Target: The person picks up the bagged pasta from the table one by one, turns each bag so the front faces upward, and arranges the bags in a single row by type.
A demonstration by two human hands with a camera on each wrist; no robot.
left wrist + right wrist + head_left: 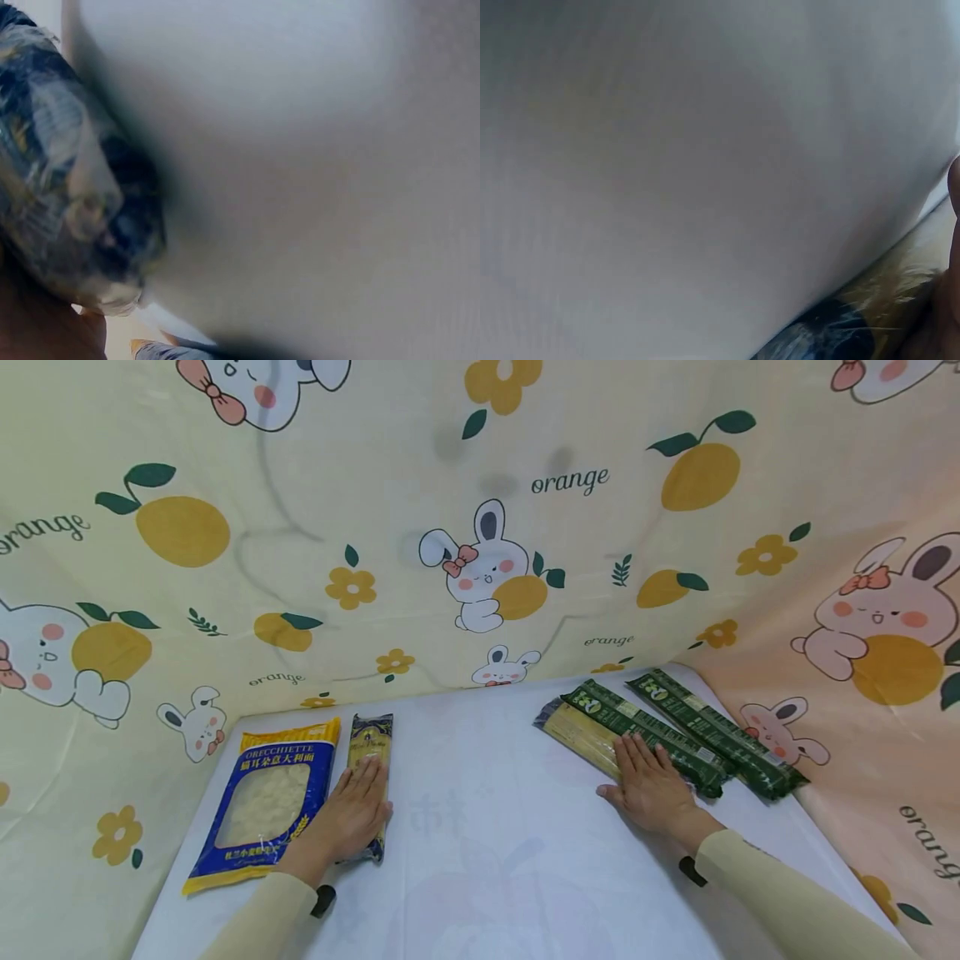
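Note:
In the head view my left hand (351, 817) lies with straight fingers on a narrow navy-and-gold pasta pack (371, 735), covering its middle. The crinkled end of this pasta pack (82, 172) fills the left side of the left wrist view. My right hand (654, 789) rests flat, fingers extended and thumb out to the side, over a clear pack of long yellow pasta (581, 733) and the nearer green pack (622, 712) overlapping it. Part of the yellow pasta pack (892, 296) shows in the right wrist view's lower corner.
A blue-and-yellow bag of orecchiette (266, 806) lies left of my left hand. Another green pack (712, 731) lies slanted at the right, beside the nearer one. Under everything is a white tabletop (480, 827), with a patterned rabbit-and-orange cloth (420, 468) hanging behind and at both sides.

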